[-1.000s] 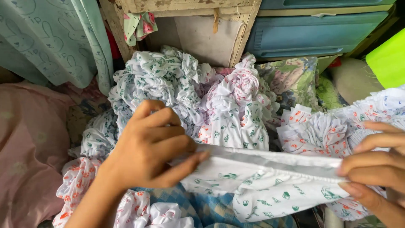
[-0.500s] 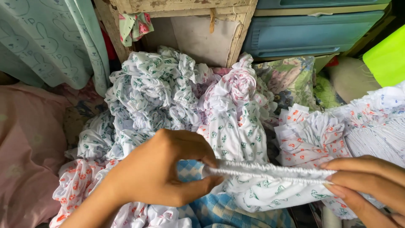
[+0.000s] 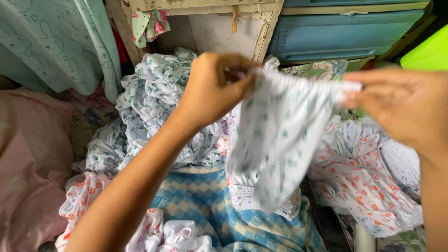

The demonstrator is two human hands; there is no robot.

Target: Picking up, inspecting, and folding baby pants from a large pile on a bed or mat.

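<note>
From the head view, I see the small white garment with green print [image 3: 280,140] now lifted clear of the heap; a second ago it was stretched low and flat between both hands, so it has gone from being flattened to being held up and hanging. My left hand [image 3: 217,86] has its grip pinched shut on one end of the elastic waistband, and my right hand [image 3: 401,105] is pinched shut on the other end. The waistband runs roughly level from left to right, and that is its long axis; the body of the cloth drops down from it. It hangs above the blue checked cloth [image 3: 224,210], with the pile of green-printed whites [image 3: 154,98] behind and red-printed pieces [image 3: 359,172] to the right
</note>
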